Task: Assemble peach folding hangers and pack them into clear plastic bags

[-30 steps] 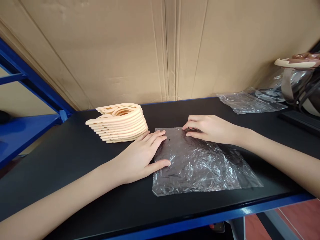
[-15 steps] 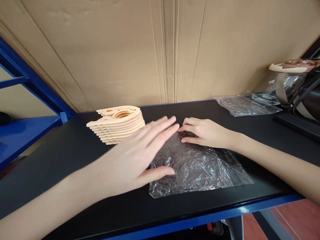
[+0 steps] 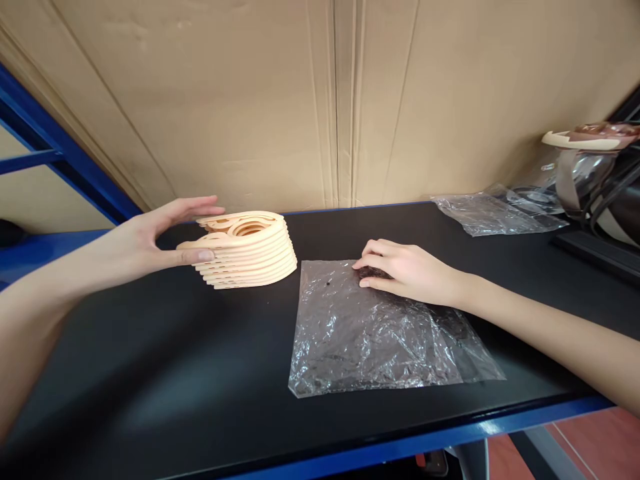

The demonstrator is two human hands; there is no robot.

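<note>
A neat stack of flat cream pieces [image 3: 250, 257], each with a rounded loop at one end, stands on the black table [image 3: 200, 373]. Around its left end is my left hand [image 3: 165, 233], thumb along the front side and fingers stretched over the back, with a wide gap between them. Whether the fingers press on the stack I cannot tell. A clear plastic bag [image 3: 370, 340] lies flat and crinkled in front of me. My right hand [image 3: 405, 270] rests on its upper part, fingers bent and thumb apart.
Another clear plastic bag [image 3: 500, 210] lies at the back right, beside a dark object with straps and cables [image 3: 610, 180]. Tall cardboard [image 3: 250, 107] stands behind the table. A blue metal frame [image 3: 65, 150] rises at the left.
My left hand has moved from above the plastic bag leftward and back to the left end of the stack. My right hand has stayed on the bag.
</note>
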